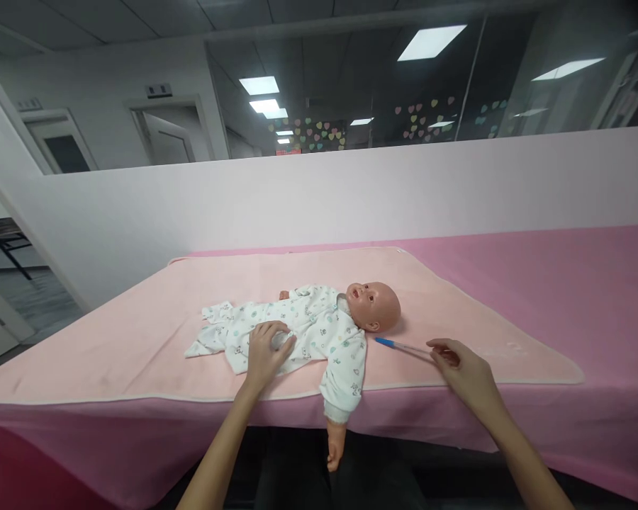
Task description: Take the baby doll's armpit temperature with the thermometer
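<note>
So there's a baby doll (324, 319) flat on its back on a light pink blanket (457, 297), which lies on a table (590, 283) with a darker pink cover. The doll's head (375, 304) points to the right and its legs to the left. It wears a white printed suit (319, 333). One doll arm (336, 443) hangs off the near edge of the table, bare hand dangling below the sleeve.

The left hand (266, 350) sits right on the doll's middle. Its fingers are curled in and the grip looks closed on a small bunch of the suit fabric near the belly.

The right hand (465, 372) is off to the right of the doll, resting on the blanket near the front edge. Its grip is pinched tight on the end of a thin stick (401, 346) with a blue tip. The stick lies low and nearly flat, and the blue tip points at the doll, ending just beside its neck, under the head. Can't tell if it actually touches, it looks a hair apart.

Behind the doll, past the far edge of the table, runs a pale partition (351, 191) with glass above it.
</note>
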The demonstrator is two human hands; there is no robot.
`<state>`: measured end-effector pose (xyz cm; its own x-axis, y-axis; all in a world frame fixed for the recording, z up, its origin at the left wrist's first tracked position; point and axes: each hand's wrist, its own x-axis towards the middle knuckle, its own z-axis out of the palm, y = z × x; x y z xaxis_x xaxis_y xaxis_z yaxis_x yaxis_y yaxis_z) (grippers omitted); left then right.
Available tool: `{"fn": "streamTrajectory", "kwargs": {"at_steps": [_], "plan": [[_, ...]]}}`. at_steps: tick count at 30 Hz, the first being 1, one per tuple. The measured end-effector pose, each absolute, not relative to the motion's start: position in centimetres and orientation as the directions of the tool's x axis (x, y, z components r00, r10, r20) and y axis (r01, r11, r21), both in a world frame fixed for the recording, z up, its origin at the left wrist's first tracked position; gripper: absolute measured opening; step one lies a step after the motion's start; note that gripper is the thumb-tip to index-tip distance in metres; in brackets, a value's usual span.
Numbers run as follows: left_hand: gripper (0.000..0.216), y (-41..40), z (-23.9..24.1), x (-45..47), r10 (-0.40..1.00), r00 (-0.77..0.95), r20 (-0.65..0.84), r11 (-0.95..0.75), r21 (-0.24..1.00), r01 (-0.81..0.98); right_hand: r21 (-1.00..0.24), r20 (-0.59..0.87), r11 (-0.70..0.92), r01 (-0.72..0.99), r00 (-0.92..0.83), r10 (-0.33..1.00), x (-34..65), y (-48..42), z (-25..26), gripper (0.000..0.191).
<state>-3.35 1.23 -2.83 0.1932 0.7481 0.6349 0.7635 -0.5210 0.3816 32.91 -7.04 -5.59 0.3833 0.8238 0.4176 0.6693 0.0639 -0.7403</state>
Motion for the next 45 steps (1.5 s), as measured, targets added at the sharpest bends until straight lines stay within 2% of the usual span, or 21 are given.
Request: {"fn": "streamTrajectory", "kwargs": {"at_steps": [4,10,16,20,22,25,28,32,35,38,40,42,44,45], "plan": [[0.015,1.4,-2.9,-3.4,0.741,0.180,0.647,-0.519,0.381,0.765,-0.823,0.423,0.112,0.557,0.469,0.776,32.0,-7.2,-2.2,0.030],[0.014,1.3,-2.9,-3.4,0.738,0.175,0.652,-0.518,0.381,0.766,-0.860,0.420,0.186,0.476,0.452,0.787,30.8,-5.9,-0.9,0.033],[0.013,1.5,-3.0,-3.5,0.733,0.176,0.657,-0.522,0.378,0.765,-0.780,0.466,0.252,0.573,0.262,0.845,28.5,-4.7,-1.8,0.029],[0.014,1.3,-2.9,-3.4,0.743,0.176,0.646,-0.517,0.387,0.763,-0.738,0.439,0.146,0.658,0.305,0.845,27.4,-4.6,-2.7,0.029],[0.014,1.2,-2.9,-3.3,0.745,0.174,0.644,-0.515,0.389,0.764,-0.675,0.401,0.037,0.737,0.324,0.857,27.2,-4.7,-2.8,0.032],[0.014,1.0,-2.8,-3.2,0.748,0.173,0.641,-0.512,0.392,0.764,-0.555,0.260,-0.136,0.820,0.326,0.909,26.8,-4.6,-2.1,0.037],[0.015,1.0,-2.7,-3.1,0.753,0.175,0.634,-0.511,0.395,0.763,-0.439,0.136,-0.231,0.868,0.319,0.938,26.0,-4.4,-0.8,0.040],[0.015,1.0,-2.7,-3.2,0.750,0.171,0.639,-0.513,0.399,0.760,-0.340,0.021,-0.185,0.922,0.204,0.979,25.3,-3.9,0.9,0.041],[0.015,1.0,-2.7,-3.3,0.748,0.175,0.640,-0.519,0.400,0.755,-0.425,-0.023,-0.070,0.903,0.067,0.997,25.6,-3.7,3.0,0.040],[0.016,1.0,-2.8,-3.4,0.747,0.179,0.640,-0.524,0.401,0.752,-0.701,-0.016,0.132,0.701,-0.200,0.980,26.4,-4.0,7.1,0.037],[0.016,1.0,-2.8,-3.4,0.748,0.175,0.640,-0.521,0.403,0.753,-0.885,0.136,0.252,0.391,-0.301,0.944,26.3,-4.5,10.1,0.036],[0.017,1.0,-2.7,-3.4,0.750,0.171,0.638,-0.516,0.404,0.755,-0.932,0.356,0.362,0.002,-0.186,0.916,25.4,-5.1,12.4,0.037],[0.017,1.0,-2.7,-3.3,0.752,0.170,0.637,-0.514,0.404,0.756,-0.923,0.353,0.313,-0.223,-0.170,0.920,23.8,-5.5,13.6,0.037],[0.017,0.9,-2.7,-3.3,0.751,0.169,0.638,-0.514,0.404,0.757,-0.933,0.304,0.244,-0.263,-0.220,0.927,23.0,-5.6,13.9,0.035]]}}
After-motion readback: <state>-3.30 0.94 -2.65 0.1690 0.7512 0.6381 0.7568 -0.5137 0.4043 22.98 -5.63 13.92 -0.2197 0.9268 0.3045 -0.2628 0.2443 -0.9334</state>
